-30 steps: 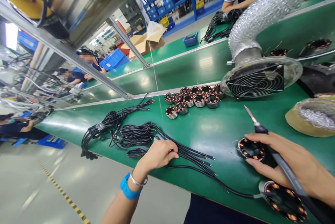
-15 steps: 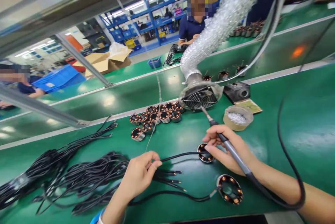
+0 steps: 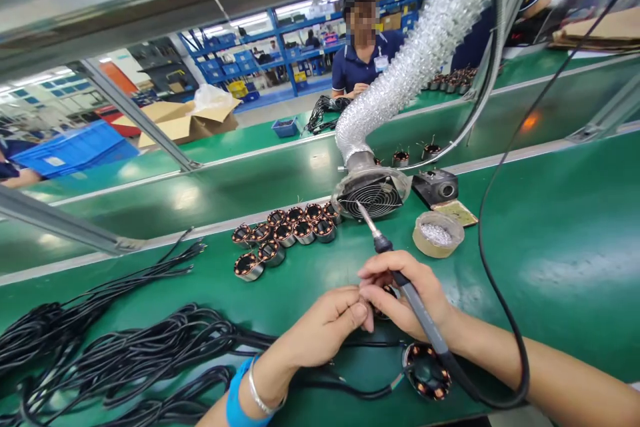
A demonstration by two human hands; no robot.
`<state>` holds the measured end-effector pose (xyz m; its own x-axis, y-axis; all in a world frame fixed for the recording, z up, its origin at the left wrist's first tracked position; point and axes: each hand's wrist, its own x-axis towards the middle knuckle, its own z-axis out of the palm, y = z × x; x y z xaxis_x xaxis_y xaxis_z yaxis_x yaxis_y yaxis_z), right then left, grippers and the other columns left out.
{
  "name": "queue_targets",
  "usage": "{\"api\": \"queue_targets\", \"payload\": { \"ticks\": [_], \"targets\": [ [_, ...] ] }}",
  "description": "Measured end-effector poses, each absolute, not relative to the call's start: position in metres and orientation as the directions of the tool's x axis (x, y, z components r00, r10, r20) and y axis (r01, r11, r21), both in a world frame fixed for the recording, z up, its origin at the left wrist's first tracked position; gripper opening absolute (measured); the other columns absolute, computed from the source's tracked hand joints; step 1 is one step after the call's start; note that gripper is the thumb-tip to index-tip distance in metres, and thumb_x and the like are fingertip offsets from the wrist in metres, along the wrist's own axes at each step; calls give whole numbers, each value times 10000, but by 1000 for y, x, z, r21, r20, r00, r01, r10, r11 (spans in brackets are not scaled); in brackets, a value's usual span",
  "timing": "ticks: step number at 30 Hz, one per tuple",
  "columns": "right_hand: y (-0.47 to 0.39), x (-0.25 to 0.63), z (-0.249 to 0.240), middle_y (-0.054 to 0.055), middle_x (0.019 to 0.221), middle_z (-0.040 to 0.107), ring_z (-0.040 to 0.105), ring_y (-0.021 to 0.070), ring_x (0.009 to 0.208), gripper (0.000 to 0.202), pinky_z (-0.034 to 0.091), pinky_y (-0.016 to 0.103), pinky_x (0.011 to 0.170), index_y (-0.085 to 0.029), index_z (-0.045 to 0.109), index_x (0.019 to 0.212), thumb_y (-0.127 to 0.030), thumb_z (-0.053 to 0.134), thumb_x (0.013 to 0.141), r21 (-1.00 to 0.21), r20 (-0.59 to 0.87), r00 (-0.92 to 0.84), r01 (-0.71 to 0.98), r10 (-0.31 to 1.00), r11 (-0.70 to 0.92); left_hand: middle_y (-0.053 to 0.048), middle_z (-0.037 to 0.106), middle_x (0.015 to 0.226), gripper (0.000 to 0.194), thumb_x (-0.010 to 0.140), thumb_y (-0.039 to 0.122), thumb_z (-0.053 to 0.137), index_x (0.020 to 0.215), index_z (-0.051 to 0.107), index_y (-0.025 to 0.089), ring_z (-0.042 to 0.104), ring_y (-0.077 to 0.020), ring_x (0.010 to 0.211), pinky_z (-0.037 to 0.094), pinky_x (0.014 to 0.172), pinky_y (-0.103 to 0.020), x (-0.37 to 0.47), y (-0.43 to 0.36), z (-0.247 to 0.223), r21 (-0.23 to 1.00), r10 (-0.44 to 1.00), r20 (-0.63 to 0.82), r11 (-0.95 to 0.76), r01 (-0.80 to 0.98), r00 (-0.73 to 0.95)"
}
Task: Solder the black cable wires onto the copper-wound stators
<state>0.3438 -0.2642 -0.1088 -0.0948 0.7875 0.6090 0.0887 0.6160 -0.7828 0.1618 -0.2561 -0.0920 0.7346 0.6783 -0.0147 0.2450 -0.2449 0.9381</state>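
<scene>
In my right hand (image 3: 420, 294) is a soldering iron (image 3: 417, 307) with a grey handle, its tip pointing up and left toward the fan. My left hand (image 3: 333, 320) is closed in a pinch, its fingertips against those of my right hand. What the pinch holds is hidden. Partly covered by my right fingers is a ring-shaped copper-wound motor stator (image 3: 386, 302). Below my hands lies a second stator (image 3: 427, 372), with a black cable (image 3: 360, 392) reaching its left side.
Several stators (image 3: 284, 234) stand grouped at the back. Bundled black cables (image 3: 165, 347) spread over the left. A fan (image 3: 373, 198) on a silver duct (image 3: 380, 110), an iron stand (image 3: 435, 187) and a round tub (image 3: 437, 235) stand behind. Another person (image 3: 367, 60) sits across.
My left hand has moved right along the line of the cable, up to the stator and my right fingers. My right hand still grips the soldering iron. The view has shifted slightly.
</scene>
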Motion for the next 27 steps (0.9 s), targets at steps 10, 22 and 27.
{"api": "queue_targets", "payload": {
  "ticks": [10, 22, 27],
  "targets": [
    [-259, 360, -115, 11, 885, 687, 665, 135, 755, 238, 579, 264, 701, -224, 584, 1039, -100, 629, 842, -766, 610, -11, 247, 792, 594, -56, 672, 754, 145, 893, 288, 609, 935, 714, 197, 583, -231, 708, 405, 676, -347, 170, -288, -123, 373, 660, -20, -692, 618, 751],
    [-267, 361, -116, 16, 886, 652, 652, 136, 744, 399, 581, 259, 669, -227, 512, 1124, -75, 561, 759, -844, 513, -173, 77, 841, 531, 35, 505, 574, 112, 827, 278, 645, 769, 691, 194, 428, -117, 520, 321, 520, -237, 156, -278, -104, 733, 943, 45, -257, 630, 331],
    [-272, 353, -117, -20, 801, 629, 622, 105, 647, 371, 552, 218, 618, -239, 508, 1097, -63, 578, 778, -829, 513, -182, 149, 839, 540, 31, 484, 574, 189, 856, 346, 627, 791, 700, 184, 421, -127, 550, 324, 551, -245, 157, -271, -112, 808, 941, -8, -193, 556, 339]
  ]
}}
